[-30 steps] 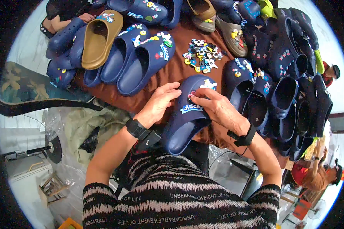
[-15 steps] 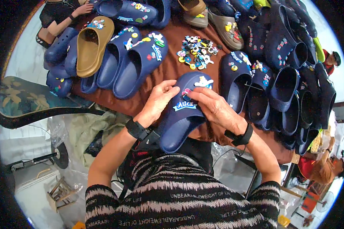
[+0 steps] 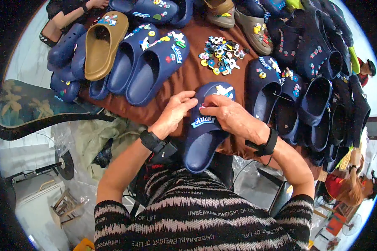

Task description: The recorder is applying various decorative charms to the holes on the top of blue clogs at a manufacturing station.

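A navy clog [image 3: 203,134] lies toe-away at the near edge of the brown-covered table [image 3: 184,81], directly before the person. It already wears a white charm at the toe and a lettered strip across the strap; much of its upper looks bare. The right hand [image 3: 232,119] curls over the clog's upper, its grip closed with fingertips pinched at a small pink piece on the upper, though whether that piece is seated or loose cannot be told from here. The left hand [image 3: 176,112] lies beside it, fingers half-curled against the clog's left side, steadying it and holding nothing else. Just beyond, a loose pile of coloured charms [image 3: 220,54] sits on the cloth. To the left stand finished-looking navy clogs [image 3: 155,69] and a tan clog [image 3: 101,46], both carrying charms; to the right, a crowded row of dark clogs [image 3: 318,96], several decorated. By appearance, this clog is partly dressed, with charms left.
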A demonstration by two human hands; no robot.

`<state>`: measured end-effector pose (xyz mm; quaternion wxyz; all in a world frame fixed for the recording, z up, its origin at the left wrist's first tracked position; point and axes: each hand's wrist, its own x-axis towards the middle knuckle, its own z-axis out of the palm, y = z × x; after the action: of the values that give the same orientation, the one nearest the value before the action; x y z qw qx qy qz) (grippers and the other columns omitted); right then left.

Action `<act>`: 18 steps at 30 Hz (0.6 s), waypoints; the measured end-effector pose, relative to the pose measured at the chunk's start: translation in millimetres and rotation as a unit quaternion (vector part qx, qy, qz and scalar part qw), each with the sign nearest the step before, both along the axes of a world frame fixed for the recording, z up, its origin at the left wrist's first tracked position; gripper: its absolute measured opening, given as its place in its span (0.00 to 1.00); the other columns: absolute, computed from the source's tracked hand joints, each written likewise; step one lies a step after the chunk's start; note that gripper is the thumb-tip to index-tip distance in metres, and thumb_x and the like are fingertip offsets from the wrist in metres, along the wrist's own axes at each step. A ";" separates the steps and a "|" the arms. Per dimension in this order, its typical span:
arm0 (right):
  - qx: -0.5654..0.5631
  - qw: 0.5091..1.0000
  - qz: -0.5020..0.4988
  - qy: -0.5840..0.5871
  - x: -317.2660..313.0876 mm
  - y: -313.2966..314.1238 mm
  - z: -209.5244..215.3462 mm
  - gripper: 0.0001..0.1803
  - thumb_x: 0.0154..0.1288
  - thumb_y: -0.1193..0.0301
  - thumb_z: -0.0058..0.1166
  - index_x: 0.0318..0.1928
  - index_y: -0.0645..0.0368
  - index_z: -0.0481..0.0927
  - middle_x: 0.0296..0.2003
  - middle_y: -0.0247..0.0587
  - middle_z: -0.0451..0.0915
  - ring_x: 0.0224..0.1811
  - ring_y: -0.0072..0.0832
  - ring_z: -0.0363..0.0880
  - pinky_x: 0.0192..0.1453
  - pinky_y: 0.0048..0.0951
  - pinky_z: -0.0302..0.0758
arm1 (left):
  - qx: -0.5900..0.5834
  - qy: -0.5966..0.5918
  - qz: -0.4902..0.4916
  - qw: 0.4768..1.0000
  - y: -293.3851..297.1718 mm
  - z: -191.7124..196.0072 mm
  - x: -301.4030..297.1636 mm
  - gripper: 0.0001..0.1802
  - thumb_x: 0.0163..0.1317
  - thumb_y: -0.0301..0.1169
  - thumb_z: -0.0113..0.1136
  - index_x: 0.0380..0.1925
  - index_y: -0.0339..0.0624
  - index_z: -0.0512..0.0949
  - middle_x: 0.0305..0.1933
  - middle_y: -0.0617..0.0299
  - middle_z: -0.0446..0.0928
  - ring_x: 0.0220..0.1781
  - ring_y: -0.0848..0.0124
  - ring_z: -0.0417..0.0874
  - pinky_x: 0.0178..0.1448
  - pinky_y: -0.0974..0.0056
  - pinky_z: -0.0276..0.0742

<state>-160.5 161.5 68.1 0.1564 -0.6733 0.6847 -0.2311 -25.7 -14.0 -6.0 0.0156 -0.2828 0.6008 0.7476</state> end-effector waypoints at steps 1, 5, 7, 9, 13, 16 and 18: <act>-0.003 1.000 0.013 0.018 0.7 -1.3 -0.6 0.25 0.50 0.85 0.56 0.53 0.61 0.83 0.53 0.50 0.78 0.58 0.48 0.78 0.61 0.42 0.77 | 0.016 0.011 -0.003 1.000 -0.8 -8.8 2.3 0.29 0.68 0.41 0.62 0.65 0.42 0.72 0.57 0.61 0.78 0.57 0.71 0.76 0.55 0.62 0.71; 0.012 1.000 0.015 0.000 1.6 -2.4 -1.0 0.25 0.50 0.86 0.55 0.52 0.61 0.83 0.57 0.53 0.76 0.61 0.50 0.76 0.64 0.43 0.76 | 0.028 0.017 -0.005 0.999 -2.1 -8.3 3.1 0.29 0.69 0.41 0.61 0.66 0.43 0.72 0.57 0.61 0.78 0.57 0.71 0.76 0.57 0.61 0.71; 0.015 1.000 0.010 -0.012 2.0 -3.0 0.6 0.25 0.50 0.86 0.55 0.52 0.61 0.84 0.58 0.54 0.76 0.62 0.50 0.76 0.64 0.43 0.76 | 0.043 0.016 0.001 0.999 -2.0 -8.3 3.6 0.28 0.69 0.41 0.61 0.66 0.44 0.72 0.57 0.61 0.78 0.58 0.71 0.76 0.57 0.61 0.71; -0.004 0.999 -0.004 -0.048 3.4 -0.3 -3.3 0.25 0.50 0.87 0.53 0.51 0.62 0.84 0.58 0.54 0.76 0.61 0.51 0.76 0.63 0.42 0.76 | 0.058 0.013 0.005 0.998 -0.5 -5.1 4.0 0.28 0.69 0.41 0.61 0.66 0.44 0.72 0.57 0.61 0.78 0.58 0.71 0.76 0.57 0.61 0.71; -0.017 0.998 0.000 -0.062 2.5 1.6 -8.5 0.24 0.49 0.87 0.54 0.50 0.63 0.84 0.57 0.53 0.76 0.58 0.50 0.78 0.61 0.42 0.77 | 0.058 0.019 0.012 0.998 2.1 0.4 5.1 0.27 0.70 0.39 0.60 0.66 0.44 0.72 0.57 0.62 0.78 0.56 0.71 0.77 0.55 0.64 0.72; -0.019 1.000 0.013 -0.022 2.6 0.3 -11.3 0.24 0.48 0.86 0.56 0.49 0.62 0.84 0.57 0.50 0.77 0.59 0.48 0.77 0.62 0.42 0.75 | 0.056 0.025 0.013 0.998 0.9 -5.0 3.8 0.25 0.70 0.37 0.59 0.65 0.42 0.72 0.55 0.63 0.78 0.54 0.73 0.77 0.52 0.66 0.73; -0.017 0.999 0.037 0.028 1.7 0.6 -12.4 0.23 0.47 0.85 0.57 0.47 0.61 0.85 0.57 0.47 0.77 0.61 0.46 0.75 0.65 0.42 0.73 | 0.056 0.026 0.012 0.998 2.0 -6.5 2.5 0.24 0.71 0.36 0.59 0.65 0.42 0.73 0.55 0.63 0.78 0.53 0.74 0.77 0.50 0.67 0.73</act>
<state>-158.8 162.1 55.7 0.1340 -0.7072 0.6593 -0.2175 -23.2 -12.1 -12.5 0.0072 -0.2693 0.5545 0.7873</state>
